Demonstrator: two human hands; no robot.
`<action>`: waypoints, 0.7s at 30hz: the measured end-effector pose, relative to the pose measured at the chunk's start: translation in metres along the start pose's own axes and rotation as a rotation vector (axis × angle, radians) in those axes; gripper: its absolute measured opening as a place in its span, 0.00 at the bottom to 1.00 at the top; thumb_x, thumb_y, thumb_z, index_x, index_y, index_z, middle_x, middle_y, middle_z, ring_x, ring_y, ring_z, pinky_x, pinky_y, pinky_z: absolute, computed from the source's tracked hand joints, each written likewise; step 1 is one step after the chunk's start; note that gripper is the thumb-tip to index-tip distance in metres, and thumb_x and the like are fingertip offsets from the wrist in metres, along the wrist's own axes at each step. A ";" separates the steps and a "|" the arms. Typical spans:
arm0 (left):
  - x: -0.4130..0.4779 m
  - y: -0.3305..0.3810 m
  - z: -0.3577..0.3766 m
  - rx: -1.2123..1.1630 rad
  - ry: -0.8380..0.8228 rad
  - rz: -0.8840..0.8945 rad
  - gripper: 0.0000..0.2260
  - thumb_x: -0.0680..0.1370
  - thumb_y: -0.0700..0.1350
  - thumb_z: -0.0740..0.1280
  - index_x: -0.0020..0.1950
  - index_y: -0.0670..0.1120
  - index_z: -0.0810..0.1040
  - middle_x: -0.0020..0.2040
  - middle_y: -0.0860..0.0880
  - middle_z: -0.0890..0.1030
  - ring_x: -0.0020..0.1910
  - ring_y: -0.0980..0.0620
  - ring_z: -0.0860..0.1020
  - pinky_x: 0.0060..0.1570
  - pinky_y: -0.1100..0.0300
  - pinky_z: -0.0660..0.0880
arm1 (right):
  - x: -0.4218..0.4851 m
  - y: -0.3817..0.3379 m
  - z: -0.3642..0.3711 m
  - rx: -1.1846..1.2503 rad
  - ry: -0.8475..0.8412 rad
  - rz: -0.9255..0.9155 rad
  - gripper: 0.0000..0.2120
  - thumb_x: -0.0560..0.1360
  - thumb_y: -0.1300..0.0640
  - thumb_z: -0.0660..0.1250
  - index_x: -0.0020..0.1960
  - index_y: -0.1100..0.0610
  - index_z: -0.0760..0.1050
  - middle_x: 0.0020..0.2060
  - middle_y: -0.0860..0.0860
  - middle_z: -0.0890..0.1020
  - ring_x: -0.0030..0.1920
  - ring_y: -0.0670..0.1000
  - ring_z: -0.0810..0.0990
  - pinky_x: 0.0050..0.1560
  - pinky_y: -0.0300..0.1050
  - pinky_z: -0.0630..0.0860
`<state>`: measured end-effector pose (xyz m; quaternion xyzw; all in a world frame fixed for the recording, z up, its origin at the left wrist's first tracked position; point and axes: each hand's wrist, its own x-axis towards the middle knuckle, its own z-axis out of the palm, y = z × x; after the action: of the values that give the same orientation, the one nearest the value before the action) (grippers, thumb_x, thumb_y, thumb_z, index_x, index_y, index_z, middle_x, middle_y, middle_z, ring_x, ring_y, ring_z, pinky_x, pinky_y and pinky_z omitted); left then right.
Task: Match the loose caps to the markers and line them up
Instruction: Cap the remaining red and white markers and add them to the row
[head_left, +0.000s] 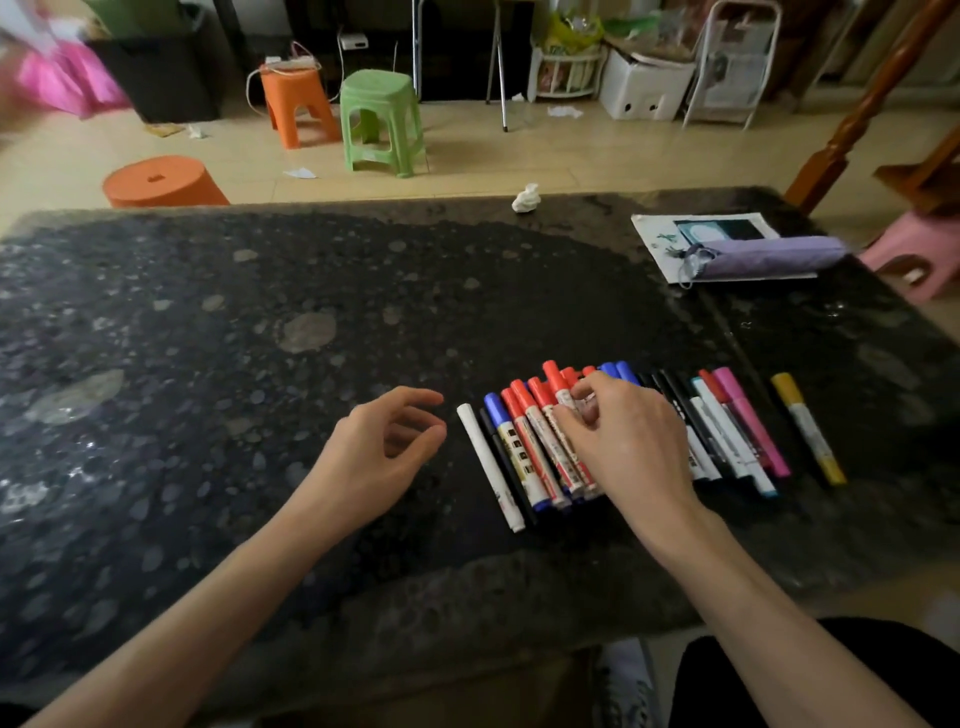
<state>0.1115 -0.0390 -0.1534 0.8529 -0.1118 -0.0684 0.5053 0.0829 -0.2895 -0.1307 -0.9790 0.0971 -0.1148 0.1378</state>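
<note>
Head view: a row of markers (623, 436) lies side by side on the dark worktop (260, 364), caps pointing away from the person.
Long axis: each marker runs near-to-far, leaning slightly left at the far end.
Right hand (618, 436): rests on the red markers (540, 441) mid-row, fingers curled at their barrels; whether it pinches one, I cannot tell.
Left hand (384, 452): half-open, empty, just left of the white marker (488, 467).
Outlier: yellow marker (808, 428) lies apart at the right end, nearer the right hand.
Loose caps: none visible.
</note>
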 end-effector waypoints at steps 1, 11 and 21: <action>0.002 0.000 0.004 0.024 -0.016 -0.021 0.14 0.80 0.45 0.72 0.65 0.52 0.80 0.50 0.56 0.86 0.47 0.58 0.85 0.54 0.53 0.83 | 0.002 0.000 -0.001 -0.015 -0.003 0.003 0.10 0.80 0.43 0.70 0.55 0.49 0.80 0.42 0.46 0.84 0.45 0.50 0.83 0.47 0.47 0.77; 0.008 0.029 0.073 0.165 -0.027 -0.022 0.30 0.79 0.65 0.65 0.80 0.64 0.62 0.82 0.56 0.55 0.80 0.53 0.59 0.76 0.47 0.66 | 0.014 0.060 -0.011 0.189 -0.092 0.119 0.13 0.78 0.45 0.71 0.60 0.48 0.79 0.53 0.48 0.82 0.51 0.48 0.81 0.52 0.46 0.78; 0.010 0.036 0.147 0.201 0.103 -0.055 0.32 0.79 0.69 0.60 0.82 0.67 0.53 0.84 0.58 0.42 0.84 0.49 0.44 0.81 0.40 0.43 | 0.022 0.179 -0.027 0.044 -0.014 0.611 0.32 0.78 0.38 0.68 0.78 0.48 0.65 0.75 0.58 0.68 0.76 0.64 0.64 0.72 0.65 0.63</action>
<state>0.0830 -0.1825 -0.1923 0.9044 -0.0686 -0.0267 0.4203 0.0690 -0.4702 -0.1537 -0.9020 0.3835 -0.0632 0.1879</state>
